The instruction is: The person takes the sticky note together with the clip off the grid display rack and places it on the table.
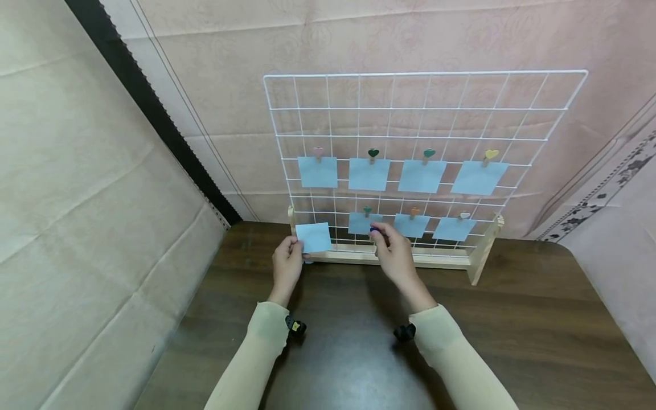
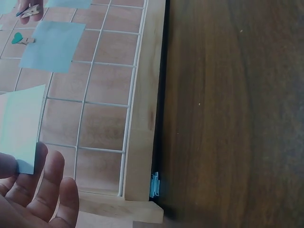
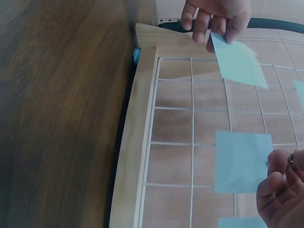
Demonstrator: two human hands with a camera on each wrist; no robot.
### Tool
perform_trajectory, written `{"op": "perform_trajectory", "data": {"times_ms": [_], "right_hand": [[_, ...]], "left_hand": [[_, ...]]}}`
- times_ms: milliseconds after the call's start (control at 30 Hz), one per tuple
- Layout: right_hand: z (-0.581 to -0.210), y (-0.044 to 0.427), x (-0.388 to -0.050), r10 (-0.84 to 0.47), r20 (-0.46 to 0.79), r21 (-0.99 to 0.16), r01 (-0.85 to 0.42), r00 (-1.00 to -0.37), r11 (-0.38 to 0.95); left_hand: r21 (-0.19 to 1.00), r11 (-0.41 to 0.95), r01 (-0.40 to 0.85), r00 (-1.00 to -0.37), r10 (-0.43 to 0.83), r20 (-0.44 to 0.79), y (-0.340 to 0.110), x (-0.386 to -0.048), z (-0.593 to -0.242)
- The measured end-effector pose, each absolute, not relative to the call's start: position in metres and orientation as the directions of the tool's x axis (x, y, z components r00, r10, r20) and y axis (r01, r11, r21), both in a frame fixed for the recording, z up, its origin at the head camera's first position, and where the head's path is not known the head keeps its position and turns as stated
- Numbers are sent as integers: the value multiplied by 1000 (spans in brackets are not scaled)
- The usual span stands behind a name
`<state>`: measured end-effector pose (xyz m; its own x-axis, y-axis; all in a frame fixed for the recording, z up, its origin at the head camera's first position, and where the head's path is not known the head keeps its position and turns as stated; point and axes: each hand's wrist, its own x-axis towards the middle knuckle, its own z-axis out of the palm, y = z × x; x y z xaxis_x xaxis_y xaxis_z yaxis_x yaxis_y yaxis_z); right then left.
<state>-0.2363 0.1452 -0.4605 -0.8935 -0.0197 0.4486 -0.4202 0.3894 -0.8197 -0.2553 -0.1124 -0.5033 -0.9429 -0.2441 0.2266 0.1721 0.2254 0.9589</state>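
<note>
Between the thumb and fingers of my left hand [image 1: 288, 263] is a blue paper square [image 1: 314, 237], held at its lower left corner in front of the left end of a white wire grid [image 1: 425, 108]. In the left wrist view the thumb lies over the paper's edge. My right hand [image 1: 396, 253] pinches a small wooden clothespin [image 2: 30, 11] with a dark blue top, in front of the lower row of papers. Just behind that hand hangs another blue paper square [image 3: 242, 161], held by a clothespin with a green heart [image 2: 17, 38].
Several blue papers [image 1: 422, 176] hang in two rows from heart-topped clothespins [image 1: 491, 155]. A wooden base [image 1: 353, 257] carries the grid on a brown table [image 1: 338, 353]. A small light-blue object [image 2: 155, 184] lies against the base near its left end. Pale cloth [image 1: 461, 34] hangs behind.
</note>
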Motion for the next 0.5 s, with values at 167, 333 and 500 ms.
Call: {"op": "perform_trajectory", "data": {"times_ms": [167,333,500], "right_hand": [[-465,154,-233,-10,444,-817,-410,-896,405],[-471,163,-229,5,433,-825,-394,-901,405],[-479,172,-229,18,430,-820,-382,-903,427]], "left_hand": [[968,199,150,-948,-248,198,-112,-253,-506],[979,169,113,-954,-256,155,-114,-249,-509],[987,138,81,-960,-255,114,-117,-246,-510]]}}
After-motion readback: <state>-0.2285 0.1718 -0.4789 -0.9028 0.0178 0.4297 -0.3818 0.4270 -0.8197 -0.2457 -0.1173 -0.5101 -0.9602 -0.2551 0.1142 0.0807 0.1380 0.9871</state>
